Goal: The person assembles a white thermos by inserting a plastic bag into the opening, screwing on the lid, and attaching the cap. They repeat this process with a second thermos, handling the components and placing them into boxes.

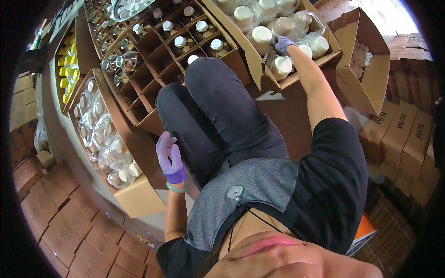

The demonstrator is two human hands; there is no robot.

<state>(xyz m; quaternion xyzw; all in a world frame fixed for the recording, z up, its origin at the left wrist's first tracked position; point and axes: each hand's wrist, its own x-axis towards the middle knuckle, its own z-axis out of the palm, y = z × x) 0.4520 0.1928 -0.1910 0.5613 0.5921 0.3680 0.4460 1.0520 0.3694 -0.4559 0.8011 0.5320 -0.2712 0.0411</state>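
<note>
Hands, two, in lavender gloves, well apart. Left hand (pixel 169 156): empty, fingers loosely extended, beside the thigh. Knees (pixel 208 76), in dark trousers: overlap the near side of a divided carton (pixel 157 56), covering some compartments. Within it: white-capped bottles (pixel 180 41), clear glass bottles (pixel 129 60), bare slots. To the left, one carton (pixel 139 197) of bagged bottles (pixel 98 121). Right hand (pixel 282 44): reaches into another carton (pixel 252 69), among white-capped jars (pixel 261 36); whether it grips one cannot be told. Plastic wrap (pixel 315 24) covers several jars. Beside this, a smaller carton (pixel 376 76) of pale pieces (pixel 359 58). Farther left, yellow-capped bottles (pixel 69 65). At the outskirts, stacked boxes (pixel 394 134).
</note>
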